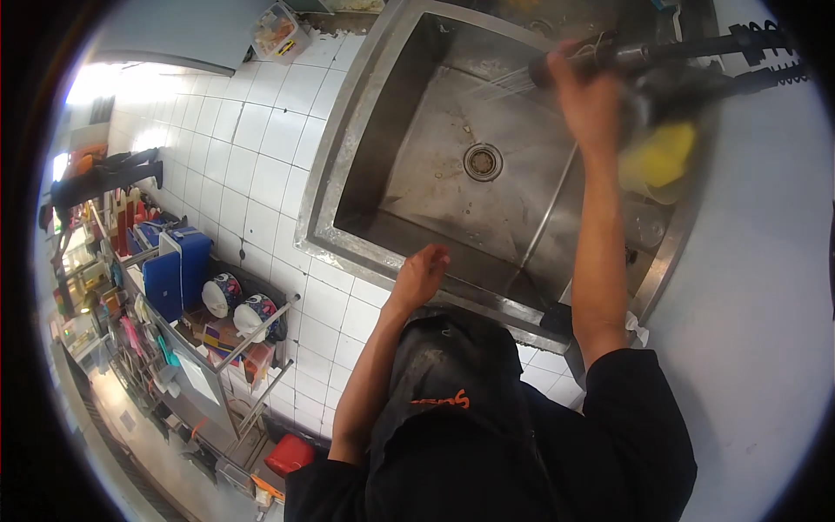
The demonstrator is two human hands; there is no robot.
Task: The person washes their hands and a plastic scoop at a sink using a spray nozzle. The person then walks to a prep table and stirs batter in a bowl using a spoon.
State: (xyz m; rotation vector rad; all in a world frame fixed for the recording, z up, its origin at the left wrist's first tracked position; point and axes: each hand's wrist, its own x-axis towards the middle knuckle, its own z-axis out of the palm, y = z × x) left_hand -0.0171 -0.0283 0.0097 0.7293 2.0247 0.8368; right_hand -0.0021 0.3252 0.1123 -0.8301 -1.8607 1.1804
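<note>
My right hand [587, 100] is closed around the black spray nozzle [557, 70] over the right part of the steel sink [417, 139]; both are blurred by motion. Water sprays leftward from the nozzle into the basin. My left hand [424, 274] hangs over the near rim of the sink, its fingers curled, and whether anything is inside them is hidden. A round drain [483, 162] lies in the middle of the basin floor, with small bits of debris around it. To the right of my right forearm is a blurred yellow item [665, 157].
Black hose and spring parts [739, 43] reach in from the upper right. A plastic tub [280, 35] stands beyond the sink on white floor tiles [270, 122]. At left are a metal rack [261, 326], blue boxes [178, 270] and a red container [289, 454]. Another person's legs show at far left.
</note>
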